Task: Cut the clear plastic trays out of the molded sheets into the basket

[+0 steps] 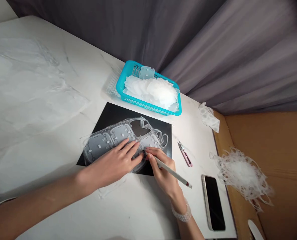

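Observation:
A translucent molded sheet (97,146) with several rounded panels lies on a black mat (103,116). Its far right part has an opening and loose, curling strips of edge. My left hand (122,158) rests on the sheet with fingers spread, pressing near its middle. Beside it, my right hand (163,168) grips a slim pale pen-like tool (173,172) with a red mark near its back end. The tool's tip points at the sheet close to my left fingertips; my fingers hide the tip itself.
Behind the mat stands a turquoise basket (148,106) of translucent cut pieces (151,89). Right of the mat lie pink-handled thread snips (185,155) and a phone (214,203). Stringy offcuts (242,173) hang by a cardboard box (271,143). Clear plastic sheeting (30,90) covers the left.

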Tool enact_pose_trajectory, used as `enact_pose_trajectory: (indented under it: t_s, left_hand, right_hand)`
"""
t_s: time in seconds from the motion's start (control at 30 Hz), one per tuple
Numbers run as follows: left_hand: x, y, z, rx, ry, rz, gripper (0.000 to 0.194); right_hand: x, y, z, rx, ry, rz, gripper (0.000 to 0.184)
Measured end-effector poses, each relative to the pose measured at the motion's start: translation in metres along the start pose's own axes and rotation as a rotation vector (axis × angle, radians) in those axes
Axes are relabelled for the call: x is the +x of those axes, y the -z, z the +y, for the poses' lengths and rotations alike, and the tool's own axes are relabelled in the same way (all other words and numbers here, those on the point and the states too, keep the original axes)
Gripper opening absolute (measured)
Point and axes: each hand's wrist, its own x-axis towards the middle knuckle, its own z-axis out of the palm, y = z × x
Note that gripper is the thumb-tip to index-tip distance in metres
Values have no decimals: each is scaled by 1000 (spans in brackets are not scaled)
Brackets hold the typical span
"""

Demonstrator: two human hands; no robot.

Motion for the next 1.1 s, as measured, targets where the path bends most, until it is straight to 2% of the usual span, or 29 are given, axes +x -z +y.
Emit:
enact_pose_trajectory:
  t_s: [0.27, 0.47, 0.7, 0.9, 1.1]
  left_hand:
    - [-1, -1, 1, -87, 35, -11, 55]
    - [0, -1, 0, -196, 79, 0, 67]
    - [-1, -2, -1, -201, 58, -3, 56]
    - [-3, -6, 1, -208, 63, 38, 51]
    - [-5, -17, 1, -36, 28, 43, 52]
  right_hand:
    - [5, -8, -5, -167, 90, 16, 19]
    - [-12, -5, -2, -267, 149, 8, 20]
    - [-16, -12, 10, -422, 384, -6, 27]
    - [-11, -14, 14, -497, 381, -17, 31]
    - [-8, -14, 16, -577, 349, -34, 31]
